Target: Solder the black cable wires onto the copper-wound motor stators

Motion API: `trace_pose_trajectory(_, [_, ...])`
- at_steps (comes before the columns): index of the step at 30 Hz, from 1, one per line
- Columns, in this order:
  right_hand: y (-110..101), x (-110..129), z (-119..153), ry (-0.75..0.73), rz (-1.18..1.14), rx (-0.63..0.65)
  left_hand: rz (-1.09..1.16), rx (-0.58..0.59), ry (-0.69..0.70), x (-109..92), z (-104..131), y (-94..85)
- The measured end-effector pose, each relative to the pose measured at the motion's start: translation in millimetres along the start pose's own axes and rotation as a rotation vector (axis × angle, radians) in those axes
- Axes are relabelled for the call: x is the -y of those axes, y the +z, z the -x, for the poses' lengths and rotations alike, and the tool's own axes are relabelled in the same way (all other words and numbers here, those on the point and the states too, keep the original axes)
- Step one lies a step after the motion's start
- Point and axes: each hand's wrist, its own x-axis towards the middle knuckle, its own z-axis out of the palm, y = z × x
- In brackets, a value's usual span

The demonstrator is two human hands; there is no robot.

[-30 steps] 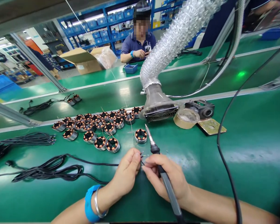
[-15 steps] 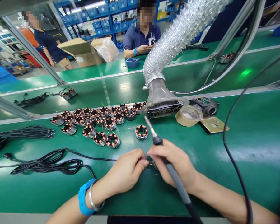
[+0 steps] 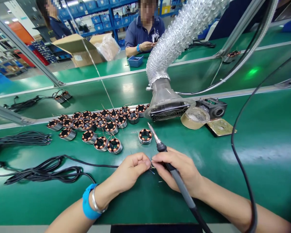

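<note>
My left hand (image 3: pixel 132 169) pinches the end of a black cable (image 3: pixel 97 165), with thin coloured wire ends (image 3: pixel 152 171) sticking out past the fingertips. My right hand (image 3: pixel 184 171) is closed round the grey handle of a soldering iron (image 3: pixel 180 186), its metal tip pointing up and away from me. The right thumb and forefinger meet close to the wire ends; whether they grip a wire is hard to tell. Just beyond my hands a single motor stator (image 3: pixel 145 141) with copper windings lies on the green bench. The cable's coiled length (image 3: pixel 50 171) rests left of my left hand.
Several stators (image 3: pixel 88 137) stand grouped at the back left, near a bundle of black cables (image 3: pixel 21 139). A fume hood (image 3: pixel 163 95) on a silver duct hangs beyond the iron, beside a tape roll (image 3: pixel 194 120) and a metal plate (image 3: pixel 221 127). A co-worker (image 3: pixel 143 32) sits opposite.
The wire ends now show between my hands, and my fingertips have shifted slightly. The iron stays in my right hand. The view has moved a little, and the person at far left has moved.
</note>
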Motion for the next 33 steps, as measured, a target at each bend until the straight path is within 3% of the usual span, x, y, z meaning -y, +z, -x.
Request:
trace_pose_trajectory(3, [-8.3,0.8,0.7,-0.012,0.048,0.001,-0.005,-0.117,0.012,0.9,-6.0,1.3])
trace_pose_trajectory(6, [-27.1,9.7,3.5,0.082,0.066,-0.024,-0.073,-0.198,0.029,2.7,-12.0,0.4])
trace_pose_trajectory(11, [-48.2,27.4,13.7,0.131,0.051,-0.196,-0.155,-0.232,0.072,7.3,-16.0,-1.5])
trace_pose_trajectory(19, [-34.0,15.1,34.9,0.471,-0.009,-0.326,-0.211,-0.239,0.047,7.1,-15.1,-1.7])
trace_pose_trajectory(33, [-31.7,16.5,33.3,0.472,-0.051,-0.267,-0.247,-0.227,0.047,7.1,-14.5,-2.1])
